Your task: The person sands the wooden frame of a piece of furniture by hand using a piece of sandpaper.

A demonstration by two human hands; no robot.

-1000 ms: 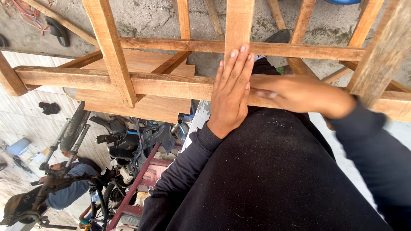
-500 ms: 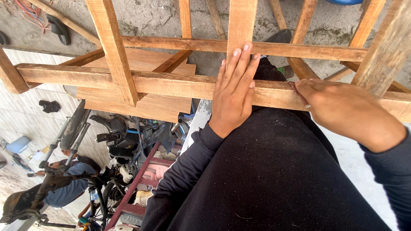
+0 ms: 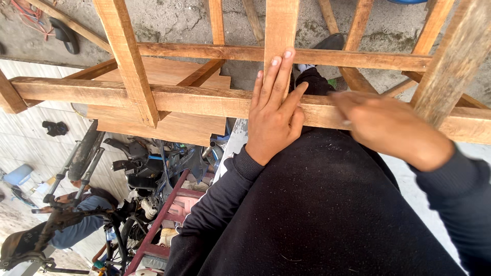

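Note:
A bare wooden frame of rails and slats lies across my lap. My left hand (image 3: 273,117) rests flat on its near horizontal rail (image 3: 194,102), fingers stretched up onto an upright slat (image 3: 280,25), holding nothing. To the right, my right hand (image 3: 388,128) lies knuckles-up on the same rail, blurred by motion. Its fingers are curled down against the wood, and whatever is under them is hidden. Both sleeves and my trousers (image 3: 317,204) are black. My black shoe (image 3: 330,42) shows beyond the rail.
Flat wooden boards (image 3: 169,122) lie under the frame at left. Below them are dark machine parts (image 3: 148,163) and a red ladder (image 3: 163,214). Another person in blue jeans (image 3: 76,225) sits at lower left. A black sandal (image 3: 64,33) lies on the concrete.
My right hand slid right along the rail, away from my left hand, then came partway back. The left hand has stayed flat in place.

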